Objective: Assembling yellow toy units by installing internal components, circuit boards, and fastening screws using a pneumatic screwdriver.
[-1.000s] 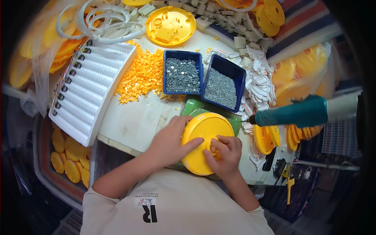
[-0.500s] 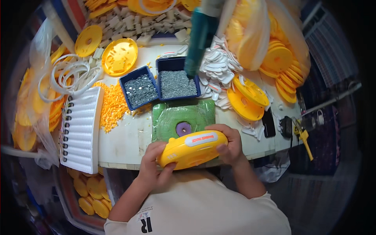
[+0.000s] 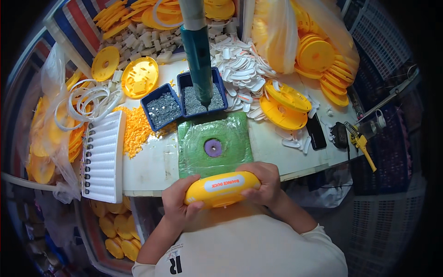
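A yellow case [image 3: 217, 198] is held up at the tabletop's [image 3: 154, 173] near edge, just before the green mat [image 3: 191, 147], its white label [image 3: 224, 183] turned upward. Its left end is pinched by the fingers of the left hand [image 3: 181, 196], its right end by those of the right hand [image 3: 264, 184]. Beyond the mat, metal parts [image 3: 162, 108] are contained in two blue bins [image 3: 223, 90], one overhung by a teal driver [image 3: 198, 57].
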Motion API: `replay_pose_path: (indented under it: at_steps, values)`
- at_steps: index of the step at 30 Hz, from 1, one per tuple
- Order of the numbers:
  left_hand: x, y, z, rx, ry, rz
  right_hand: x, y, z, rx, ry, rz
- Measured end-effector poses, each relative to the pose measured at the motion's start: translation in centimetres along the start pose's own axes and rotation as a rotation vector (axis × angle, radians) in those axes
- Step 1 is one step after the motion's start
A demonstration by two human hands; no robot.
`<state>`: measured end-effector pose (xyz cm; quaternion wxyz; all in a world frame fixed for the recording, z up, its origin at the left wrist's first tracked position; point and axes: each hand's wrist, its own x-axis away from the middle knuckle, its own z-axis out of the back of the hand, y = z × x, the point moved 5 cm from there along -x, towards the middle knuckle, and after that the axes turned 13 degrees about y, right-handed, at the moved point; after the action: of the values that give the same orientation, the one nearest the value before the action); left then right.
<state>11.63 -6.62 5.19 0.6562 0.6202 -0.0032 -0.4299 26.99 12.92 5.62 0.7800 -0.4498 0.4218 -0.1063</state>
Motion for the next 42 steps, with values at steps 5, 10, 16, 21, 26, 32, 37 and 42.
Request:
replay_pose_path:
  at_steps: [5, 10, 16, 21, 26, 32, 37, 42]
  values:
    - [-0.9, -0.2, 0.3, -0.052, -0.075, 0.028, -0.4, -0.2, -0.3, 0.052, -0.005, 0.041]
    - [-6.9, -1.0, 1.6, -0.087, -0.137, 0.002, -6.3, -1.4, -0.3, 0.173, -0.212, 0.079]
    - [-6.5, -3.8, 0.1, -0.392, -0.434, -0.47, -3.5, 0.5, -0.7, 0.429, -0.298, 0.261]
    - [-3.6, -7.6, -1.3, -0.432, -0.431, -0.426, 0.0, 4.7, -1.9, 0.443, -0.256, 0.134]
    - [-4.6, -8.0, -1.9, -0.412, -0.441, -0.428, -4.2, 6.6, -1.0, 0.349, -0.185, 0.026]
    - [-4.4, -8.2, 0.3, -0.374, -0.452, -0.359, -17.1, 9.0, -7.8, 0.494, -0.154, 0.201]
    - [-6.8, -8.7, -1.4, 0.0, -0.281, -0.429, -18.9, 14.4, -8.8, 0.847, -0.35, 0.32]
    - [-12.8, -9.7, -2.0, -0.166, -0.062, -0.424, -19.6, 17.8, -10.8, 0.523, -0.496, 0.429]
